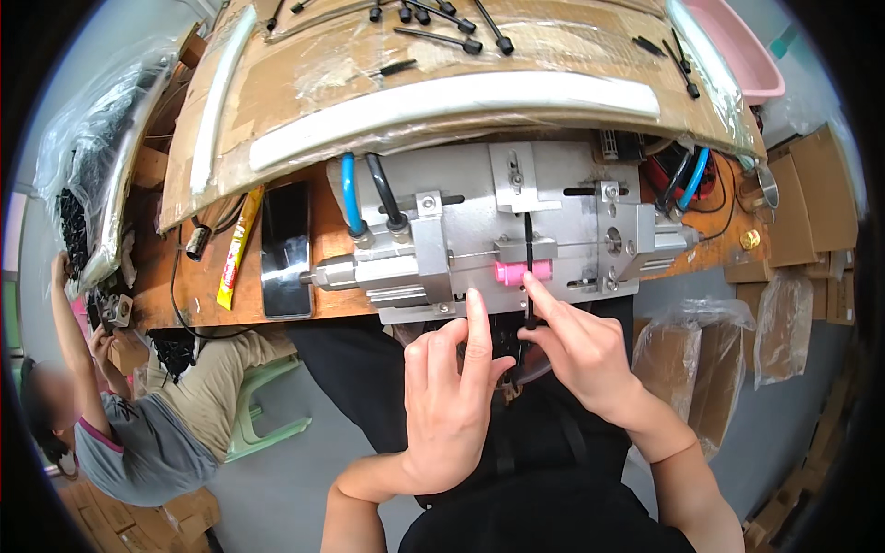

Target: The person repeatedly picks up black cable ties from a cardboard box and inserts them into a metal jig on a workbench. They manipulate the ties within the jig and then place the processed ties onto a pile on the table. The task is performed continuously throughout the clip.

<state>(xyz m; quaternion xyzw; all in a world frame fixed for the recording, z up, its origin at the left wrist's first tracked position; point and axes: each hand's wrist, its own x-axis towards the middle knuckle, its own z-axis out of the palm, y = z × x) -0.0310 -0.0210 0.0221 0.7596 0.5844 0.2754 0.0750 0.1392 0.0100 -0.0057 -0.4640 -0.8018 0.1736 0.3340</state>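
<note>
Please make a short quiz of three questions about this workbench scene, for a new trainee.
1. True or false: the right hand touches the thin black strip that stands in the metal fixture.
2. Which colour is the small block at the right index fingertip? A) green B) pink C) yellow
3. Fill in: left of the fixture, a dark ____ lies flat on the wooden bench.

Key
1. True; the index finger rests on it, beside the block.
2. B
3. phone. The left hand only points its index finger at the fixture's lower edge.
</note>
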